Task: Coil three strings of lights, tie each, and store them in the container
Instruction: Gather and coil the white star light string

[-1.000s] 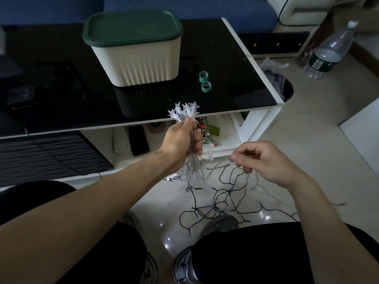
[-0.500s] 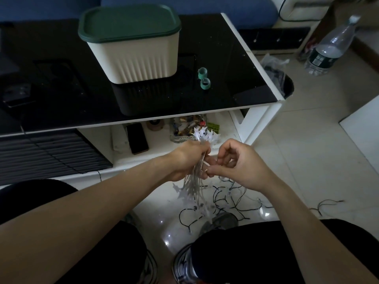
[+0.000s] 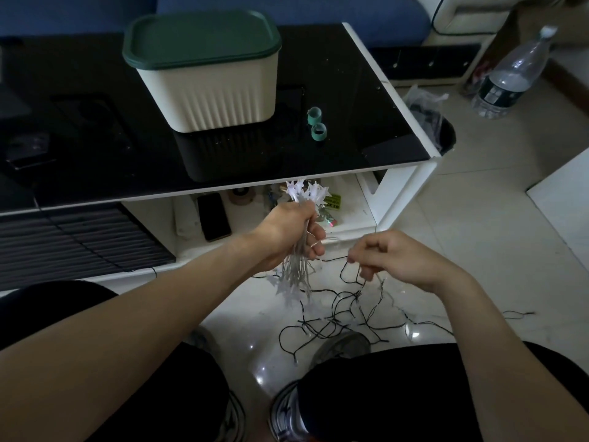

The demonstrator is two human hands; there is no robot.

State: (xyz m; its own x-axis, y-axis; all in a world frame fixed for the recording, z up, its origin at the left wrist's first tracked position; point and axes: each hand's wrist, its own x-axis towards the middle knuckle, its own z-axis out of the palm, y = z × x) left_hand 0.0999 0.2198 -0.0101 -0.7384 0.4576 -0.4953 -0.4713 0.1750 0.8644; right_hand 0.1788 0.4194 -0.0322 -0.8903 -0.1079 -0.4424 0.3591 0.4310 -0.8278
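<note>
A dim living room: a glossy black-topped table (image 3: pixel 95 161) with a white frame stands over a pale tiled floor (image 3: pixel 478 224), with a blue sofa behind it. On the table, left of centre, sits the cream ribbed container (image 3: pixel 216 90), its green lid (image 3: pixel 200 36) on; to its right lie two green ties (image 3: pixel 317 124), curled into small rings, well apart from both hands.

Below the table edge, the left hand (image 3: pixel 287 234) is clenched around a gathered bundle of star lights (image 3: pixel 299 250). The bundle's long axis runs nearly upright, with white stars fanning out above the fist and clear loops hanging below it. A thin run of wire leaves the bundle and stretches roughly level, rightward, to the right hand (image 3: pixel 398 260), which pinches it between curled fingers, a little lower than the left hand and near it.

From the right hand the uncoiled remainder drops straight down into a loose black tangle (image 3: pixel 344 317) on the floor between the knees. So the slack lies below and slightly left of the right hand, which is the nearer one to feed it; the next loop probably calls for carrying that wire leftward and up to the left fist. A plastic bottle (image 3: pixel 510 74) stands far right.
</note>
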